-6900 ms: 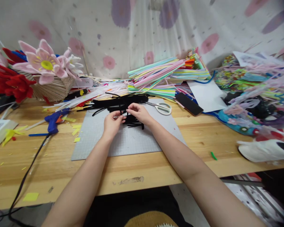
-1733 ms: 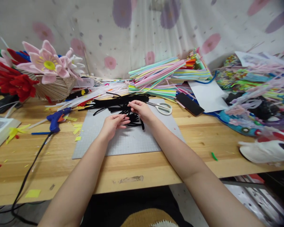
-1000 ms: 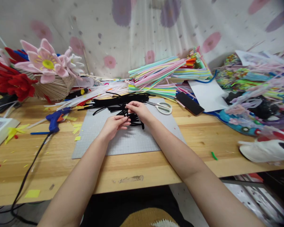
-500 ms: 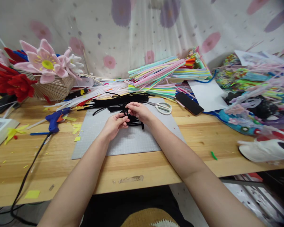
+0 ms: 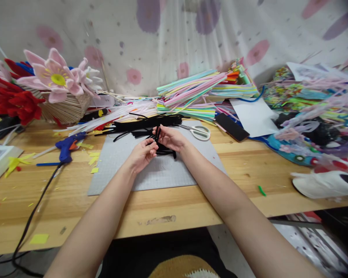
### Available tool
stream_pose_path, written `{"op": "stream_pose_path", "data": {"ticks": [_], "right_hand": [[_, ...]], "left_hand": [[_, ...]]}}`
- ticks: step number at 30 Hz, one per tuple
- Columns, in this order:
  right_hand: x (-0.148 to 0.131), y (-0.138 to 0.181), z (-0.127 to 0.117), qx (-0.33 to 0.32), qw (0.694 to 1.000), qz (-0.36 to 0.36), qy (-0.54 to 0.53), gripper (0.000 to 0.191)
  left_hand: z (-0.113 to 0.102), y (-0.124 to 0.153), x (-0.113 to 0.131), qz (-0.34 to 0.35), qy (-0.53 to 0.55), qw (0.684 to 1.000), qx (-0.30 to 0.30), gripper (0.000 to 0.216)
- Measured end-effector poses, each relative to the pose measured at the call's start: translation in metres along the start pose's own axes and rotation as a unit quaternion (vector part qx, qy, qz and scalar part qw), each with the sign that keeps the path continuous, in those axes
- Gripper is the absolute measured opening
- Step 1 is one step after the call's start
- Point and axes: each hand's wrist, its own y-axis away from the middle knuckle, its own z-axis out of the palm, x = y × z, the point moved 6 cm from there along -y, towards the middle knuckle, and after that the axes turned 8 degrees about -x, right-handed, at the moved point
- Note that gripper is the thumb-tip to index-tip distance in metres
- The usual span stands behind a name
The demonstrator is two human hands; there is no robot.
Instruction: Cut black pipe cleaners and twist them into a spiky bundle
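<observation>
Between my two hands is a short bent piece of black pipe cleaner (image 5: 157,133), held above the grey cutting mat (image 5: 174,175). My left hand (image 5: 145,153) pinches its lower end between thumb and fingertips. Higher up, my right hand (image 5: 170,137) grips the same piece with its fingertips. More black pipe cleaner pieces (image 5: 166,151) lie on the mat just beneath and behind my hands, partly hidden by them. A thick bundle of long black pipe cleaners (image 5: 145,122) rests across the mat's far edge. Scissors with white handles (image 5: 200,133) lie to its right.
On the left are a blue glue gun (image 5: 66,148) with its cord, yellow scraps (image 5: 94,160) and pipe-cleaner flowers (image 5: 53,77). Coloured pipe cleaners (image 5: 191,90) are piled at the back. A black phone-like slab (image 5: 232,126), white paper (image 5: 253,116) and a white shoe-like object (image 5: 326,183) sit right.
The black piece between my hands has turned more upright and shows more clearly. My right fingers have shifted slightly around it; my left hand has barely moved.
</observation>
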Motion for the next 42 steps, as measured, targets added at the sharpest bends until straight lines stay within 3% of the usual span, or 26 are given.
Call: {"op": "stream_pose_path", "data": {"ticks": [13,16,21,30,36,42], "right_hand": [[-0.005,-0.001,-0.008,0.08,0.996,-0.027,-0.024,0.012],[-0.007,0.001,-0.011,0.068,0.997,-0.021,-0.027,0.011],[-0.003,0.003,-0.01,0.031,0.999,0.018,-0.022,0.014],[-0.004,0.0,-0.013,0.003,0.999,-0.01,-0.031,0.015],[-0.005,-0.002,-0.014,0.012,1.0,0.003,-0.013,0.009],[-0.015,0.005,-0.012,0.026,0.999,0.02,0.018,0.016]], "left_hand": [[-0.001,-0.003,-0.01,-0.011,-0.041,0.999,-0.026,0.027],[0.004,0.001,-0.014,-0.045,-0.017,0.998,-0.04,0.023],[0.008,0.005,-0.011,-0.061,0.044,0.997,-0.014,0.013],[0.001,0.004,-0.012,-0.078,0.165,0.983,-0.021,0.02],[0.004,0.004,-0.012,-0.08,0.129,0.988,-0.013,0.017],[0.006,0.004,-0.01,-0.068,0.07,0.995,0.002,0.015]]}}
